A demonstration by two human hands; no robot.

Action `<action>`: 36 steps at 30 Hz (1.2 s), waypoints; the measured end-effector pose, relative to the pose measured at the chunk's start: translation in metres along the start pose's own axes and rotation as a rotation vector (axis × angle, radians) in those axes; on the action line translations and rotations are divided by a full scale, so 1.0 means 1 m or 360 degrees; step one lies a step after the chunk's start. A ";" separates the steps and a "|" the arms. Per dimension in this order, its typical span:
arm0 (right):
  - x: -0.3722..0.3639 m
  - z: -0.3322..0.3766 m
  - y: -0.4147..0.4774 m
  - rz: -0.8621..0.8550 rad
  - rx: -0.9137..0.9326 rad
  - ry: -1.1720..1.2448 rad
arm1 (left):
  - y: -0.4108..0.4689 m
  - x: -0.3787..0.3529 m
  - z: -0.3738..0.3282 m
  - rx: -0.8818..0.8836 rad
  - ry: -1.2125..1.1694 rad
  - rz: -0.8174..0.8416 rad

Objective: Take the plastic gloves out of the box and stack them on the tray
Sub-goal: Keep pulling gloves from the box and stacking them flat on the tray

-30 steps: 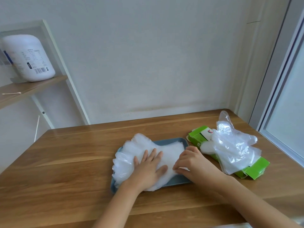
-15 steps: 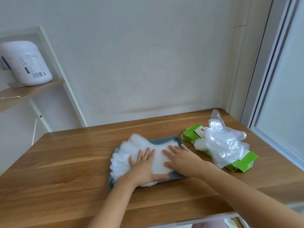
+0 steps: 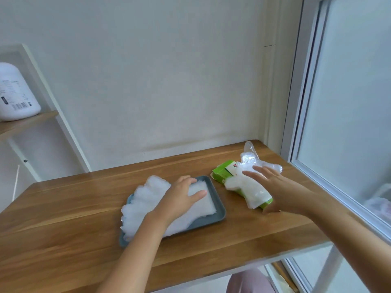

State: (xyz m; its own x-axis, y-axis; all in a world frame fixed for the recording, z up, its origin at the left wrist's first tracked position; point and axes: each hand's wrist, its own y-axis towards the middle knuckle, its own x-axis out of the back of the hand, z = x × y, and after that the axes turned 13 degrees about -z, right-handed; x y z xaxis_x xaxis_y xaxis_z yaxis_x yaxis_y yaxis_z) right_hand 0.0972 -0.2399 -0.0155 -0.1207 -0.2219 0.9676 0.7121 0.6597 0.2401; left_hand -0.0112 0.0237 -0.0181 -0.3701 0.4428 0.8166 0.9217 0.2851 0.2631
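I have the tray (image 3: 221, 214) as my reference, a grey-blue one lying on the wooden table (image 3: 74, 208). On it sits the stack of plastic gloves (image 3: 143, 204), a cloudy white pile that covers most of the tray, with its finger ends spilling over the tray's left rim. The left hand (image 3: 179, 199) lies flat on top of that stack, palm down, fingers straight and close together reaching towards the tray's far rim, the thumb stretched out to the side; it grips nothing, it only presses. Just to the right of the tray, apart from it, I see the green box (image 3: 220, 174) lying on its side, and a bunch of loose gloves (image 3: 249, 191) draped over it, with one clear cuff sticking up on the side away from the tray. The right hand (image 3: 281, 191) is over that box, right of the tray, fingers straight and spread apart, thumb down by the box's near end. It is motion-blurred, and I cannot tell whether it touches the gloves or hangs just above them; nothing is pinched in it. Far to the left of the tray and higher up, a white container (image 3: 14, 96) stands on a wooden shelf (image 3: 25, 123).
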 end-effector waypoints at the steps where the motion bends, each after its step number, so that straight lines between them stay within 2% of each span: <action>1: -0.006 -0.003 -0.005 -0.0079 0.0023 -0.0011 | 0.002 -0.007 -0.012 -0.0063 -0.0066 -0.0019; 7: -0.023 -0.005 -0.015 -0.0631 -0.0019 0.0196 | 0.003 -0.048 -0.064 -0.0076 -0.0316 0.0043; 10: -0.020 -0.006 -0.016 -0.0789 -0.0144 0.0423 | 0.006 -0.065 -0.077 0.0110 -0.0537 0.0107; 13: -0.018 -0.003 -0.016 -0.0729 -0.0246 0.0591 | 0.009 -0.077 -0.090 0.0545 -0.1104 0.0331; 15: -0.018 -0.004 -0.016 -0.0653 -0.0381 0.0731 | 0.010 -0.084 -0.095 0.0617 -0.1208 0.0335; 17: -0.016 -0.006 -0.015 -0.0593 -0.0588 0.1034 | 0.011 -0.088 -0.097 0.0624 -0.1263 0.0284; 21: -0.012 -0.009 -0.014 -0.0503 -0.0853 0.1528 | 0.013 -0.090 -0.098 0.0567 -0.1235 0.0255; 24: -0.010 -0.013 -0.013 -0.0559 -0.1007 0.1829 | 0.013 -0.090 -0.094 0.0534 -0.1199 0.0217; 28: -0.008 -0.022 -0.008 -0.0716 -0.1113 0.1965 | 0.014 -0.090 -0.088 0.0533 -0.1019 0.0185; 31: -0.006 -0.028 0.000 -0.0895 -0.1097 0.1890 | 0.014 -0.088 -0.084 0.0519 -0.0673 0.0151; 33: -0.002 -0.028 0.007 -0.1003 -0.1029 0.1683 | 0.013 -0.088 -0.085 0.0351 -0.0381 -0.0036; 34: 0.002 -0.026 0.011 -0.1032 -0.0967 0.1552 | 0.012 -0.088 -0.087 0.0217 -0.0276 -0.0219; 36: 0.010 -0.022 0.018 -0.1011 -0.0849 0.1370 | 0.010 -0.088 -0.096 -0.0129 -0.0297 -0.0608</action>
State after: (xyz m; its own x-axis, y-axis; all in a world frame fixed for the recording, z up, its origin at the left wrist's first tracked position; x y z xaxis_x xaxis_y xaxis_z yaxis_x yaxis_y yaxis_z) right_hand 0.1235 -0.2461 -0.0032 -0.1970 -0.9429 0.2685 0.9146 -0.0782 0.3967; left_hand 0.0412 -0.0943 -0.0376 -0.6943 0.4667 0.5478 0.7178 0.3937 0.5743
